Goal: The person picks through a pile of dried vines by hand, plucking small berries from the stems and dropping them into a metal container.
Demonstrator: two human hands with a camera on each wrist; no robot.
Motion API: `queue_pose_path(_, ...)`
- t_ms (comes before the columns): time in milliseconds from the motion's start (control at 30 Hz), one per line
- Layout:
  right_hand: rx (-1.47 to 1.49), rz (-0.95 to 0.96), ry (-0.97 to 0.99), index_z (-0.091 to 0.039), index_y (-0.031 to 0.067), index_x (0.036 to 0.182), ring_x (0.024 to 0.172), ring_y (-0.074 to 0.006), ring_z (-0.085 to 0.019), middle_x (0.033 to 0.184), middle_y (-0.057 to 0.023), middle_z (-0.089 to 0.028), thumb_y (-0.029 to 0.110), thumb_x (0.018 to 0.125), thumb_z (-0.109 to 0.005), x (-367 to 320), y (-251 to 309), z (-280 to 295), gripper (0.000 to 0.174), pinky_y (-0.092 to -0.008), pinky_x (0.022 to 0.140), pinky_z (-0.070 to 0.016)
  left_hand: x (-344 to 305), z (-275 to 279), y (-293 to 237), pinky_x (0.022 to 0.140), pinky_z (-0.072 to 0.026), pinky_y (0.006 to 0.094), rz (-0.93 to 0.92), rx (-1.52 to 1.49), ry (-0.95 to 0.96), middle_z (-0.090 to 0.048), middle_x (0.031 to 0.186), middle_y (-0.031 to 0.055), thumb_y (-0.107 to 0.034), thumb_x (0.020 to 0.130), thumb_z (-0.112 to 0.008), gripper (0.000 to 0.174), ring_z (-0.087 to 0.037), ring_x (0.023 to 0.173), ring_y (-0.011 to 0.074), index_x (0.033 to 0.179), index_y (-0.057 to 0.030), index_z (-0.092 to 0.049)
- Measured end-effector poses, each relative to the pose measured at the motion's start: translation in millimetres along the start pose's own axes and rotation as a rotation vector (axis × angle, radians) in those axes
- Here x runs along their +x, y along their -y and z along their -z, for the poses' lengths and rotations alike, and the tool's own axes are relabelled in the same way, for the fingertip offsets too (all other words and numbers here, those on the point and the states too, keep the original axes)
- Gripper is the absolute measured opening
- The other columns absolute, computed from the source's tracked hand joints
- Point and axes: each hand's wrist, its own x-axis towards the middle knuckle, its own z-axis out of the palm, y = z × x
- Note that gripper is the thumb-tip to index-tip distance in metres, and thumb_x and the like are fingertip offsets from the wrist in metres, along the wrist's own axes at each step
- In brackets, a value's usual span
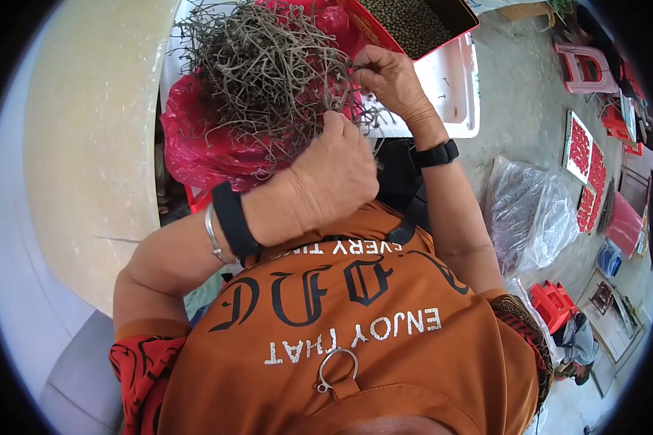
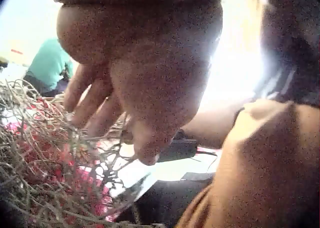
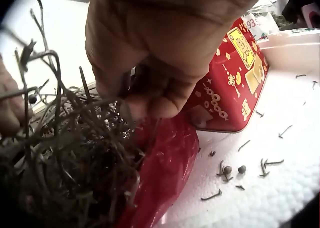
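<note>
A tangled heap of dry, grey-brown stems lies on a crumpled pink plastic bag. At the heap's near right edge my left hand pinches a thin branched stem between thumb and fingers. Just beyond it, my right hand has its fingertips together at the right side of the heap. In the right wrist view, that hand's thumb and curled fingers pinch among the stems above the pink bag; the pinched piece itself is mostly hidden.
A red tin box of small round dark-green berries stands behind my right hand in a white foam tray. Loose stem bits and berries dot the tray. A pale curved board is at left; a clear plastic bag lies on the floor.
</note>
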Motion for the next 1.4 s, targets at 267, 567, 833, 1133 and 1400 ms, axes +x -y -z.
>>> queue_pose_path(267, 0.213, 0.015, -0.064, -0.057, 0.0012, 0.078, 0.057, -0.0047, -0.049, 0.063, 0.0022, -0.053, 0.000, 0.075, -0.058, -8, 21, -6, 0.003, -0.0201, 0.051, -0.0415, 15, -13, 85, 0.050, -0.0452, 0.0258, 0.276, -1.054, -0.678, -0.061, 0.074, 0.0102, -0.013, 0.071, -0.063, 0.023, -0.057, 0.057, 0.0161, 0.091, -0.0021, -0.065)
queue_pose_path(567, 0.516, -0.188, -0.018, -0.054, 0.0032, 0.073, 0.047, -0.0045, -0.043, 0.060, 0.0021, -0.050, 0.001, 0.072, -0.058, -7, 42, 1, 0.005, -0.0194, 0.041, -0.0341, 26, -60, 78, 0.056, -0.0474, 0.0306, 0.410, -1.398, -0.430, -0.056, 0.069, 0.0110, -0.015, 0.073, -0.063, 0.025, -0.057, 0.060, 0.0237, 0.097, -0.0073, -0.062)
queue_pose_path(833, 0.251, -0.086, 0.101, -0.051, 0.0028, 0.076, 0.052, -0.0049, -0.042, 0.060, 0.0020, -0.047, 0.000, 0.069, -0.052, -3, 54, 3, 0.007, -0.0201, 0.044, -0.0318, 22, -56, 87, 0.061, -0.0491, 0.0384, 0.252, -0.655, -0.446, -0.059, 0.071, 0.0091, -0.017, 0.071, -0.057, 0.011, -0.059, 0.067, 0.0298, 0.071, -0.0065, -0.061)
queue_pose_path(1133, -0.131, 0.169, 0.089, -0.047, 0.0040, 0.074, 0.059, -0.0053, -0.043, 0.065, 0.0022, -0.046, 0.000, 0.071, -0.051, -1, 53, -1, 0.007, -0.0210, 0.050, -0.0345, 21, -49, 78, 0.059, -0.0495, 0.0406, 0.309, -0.499, -0.498, -0.059, 0.067, 0.0090, -0.012, 0.064, -0.053, 0.008, -0.060, 0.068, 0.0301, 0.061, -0.0076, -0.059)
queue_pose_path(1400, 0.348, 0.043, 0.147, -0.043, 0.0060, 0.078, 0.055, -0.0051, -0.038, 0.063, 0.0037, -0.041, 0.003, 0.075, -0.054, -16, 47, -2, 0.012, -0.0196, 0.046, -0.0307, 24, -50, 78, 0.060, -0.0500, 0.0400, 0.311, -0.490, -0.529, -0.059, 0.067, 0.0093, -0.013, 0.063, -0.053, 0.008, -0.060, 0.069, 0.0303, 0.061, -0.0071, -0.058)
